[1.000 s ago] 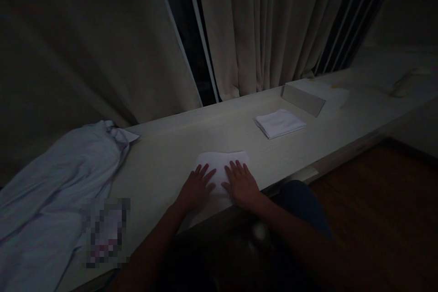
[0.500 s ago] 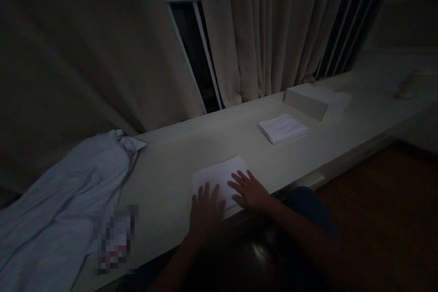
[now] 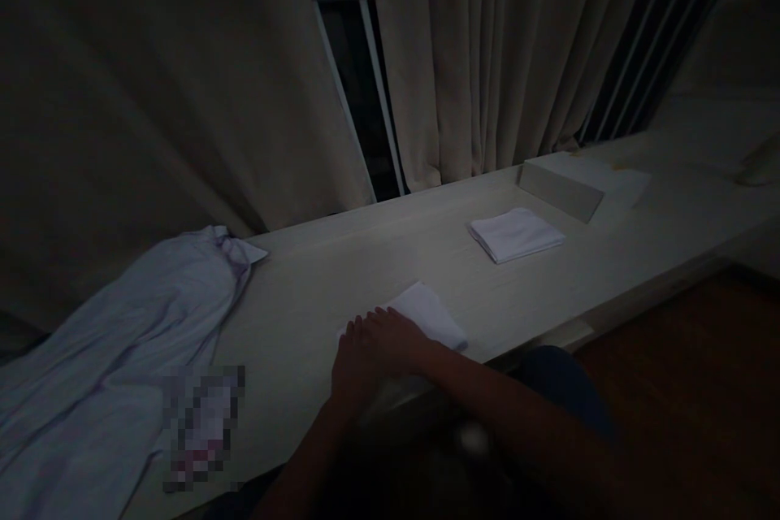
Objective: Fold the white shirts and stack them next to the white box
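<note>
A white folded cloth [image 3: 430, 314] lies on the pale wooden ledge in front of me. My right hand [image 3: 399, 339] rests on the cloth, its fingers stretched toward the left and lapping against the left hand. At the cloth's left side is my left hand [image 3: 353, 366], lying palm down with its fingertips showing; the rest of its fingers are partly covered by the right hand. Neither hand appears to grip anything. Farther right sits a second white folded cloth [image 3: 517, 236], apart from both hands.
A crumpled pale garment [image 3: 140, 309] spreads over the left end of the ledge [image 3: 305, 276], beside a pixelated patch. An open-looking pale box [image 3: 561, 191] stands at the back right. Beige curtains [image 3: 505, 49] hang behind the ledge.
My right hand has slid left across the cloth and now meets my left hand, uncovering the cloth's right part. The view has shifted slightly.
</note>
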{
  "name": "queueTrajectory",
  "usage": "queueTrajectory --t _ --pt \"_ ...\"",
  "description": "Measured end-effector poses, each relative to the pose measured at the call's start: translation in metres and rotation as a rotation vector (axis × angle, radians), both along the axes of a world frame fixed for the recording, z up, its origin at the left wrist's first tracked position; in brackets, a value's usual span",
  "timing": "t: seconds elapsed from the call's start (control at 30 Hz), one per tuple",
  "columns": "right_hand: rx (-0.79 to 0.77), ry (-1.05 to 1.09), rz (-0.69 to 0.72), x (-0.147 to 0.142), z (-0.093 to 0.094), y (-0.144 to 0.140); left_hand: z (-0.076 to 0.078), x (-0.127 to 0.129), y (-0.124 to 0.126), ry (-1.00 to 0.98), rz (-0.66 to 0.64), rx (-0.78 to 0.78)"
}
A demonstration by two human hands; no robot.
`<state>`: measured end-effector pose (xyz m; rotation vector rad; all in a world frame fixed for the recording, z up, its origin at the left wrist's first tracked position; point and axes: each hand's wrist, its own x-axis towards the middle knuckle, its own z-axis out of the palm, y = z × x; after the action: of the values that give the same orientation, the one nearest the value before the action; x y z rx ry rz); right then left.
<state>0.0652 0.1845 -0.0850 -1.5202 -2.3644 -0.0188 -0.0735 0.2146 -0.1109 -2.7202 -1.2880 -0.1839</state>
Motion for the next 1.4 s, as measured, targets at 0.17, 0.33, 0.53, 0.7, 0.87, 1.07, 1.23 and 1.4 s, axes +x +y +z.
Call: queueTrajectory --t 0.17,0.33,0.53,0.7,0.87,1.07,1.23,1.4 --pt "-0.078 0.036 -0.012 -0.031 -0.018 0.025 -0.02 -0.002 -0.005 0.008 -0.026 -0.009" --pt "-0.115 0.037 -0.241 0.019 -0.031 0.012 -0.022 0.005 -0.007 -0.052 0.108 0.015" --pt "-0.177 0.044 -0.441 0.082 -0.038 -0.005 -0.023 0.007 -0.01 -0.101 0.151 0.021" --pt "-0.169 0.055 -0.454 0.085 -0.04 -0.01 -0.024 0.008 -0.008 -0.131 0.165 -0.033" --pt "-0.177 0.055 -0.448 0.083 -0.038 -0.012 -0.022 -0.009 0.001 -0.259 0.15 -0.213" --pt "-0.185 0.053 -0.461 0.083 -0.041 -0.011 -0.033 -0.067 -0.054 -0.505 0.16 -0.207" --pt "-0.181 0.036 -0.453 0.083 -0.043 -0.012 -0.043 -0.073 -0.107 -0.516 0.332 -0.114" --pt "-0.177 0.028 -0.45 0.082 -0.044 -0.012 -0.03 -0.046 -0.107 -0.439 0.533 -0.103"
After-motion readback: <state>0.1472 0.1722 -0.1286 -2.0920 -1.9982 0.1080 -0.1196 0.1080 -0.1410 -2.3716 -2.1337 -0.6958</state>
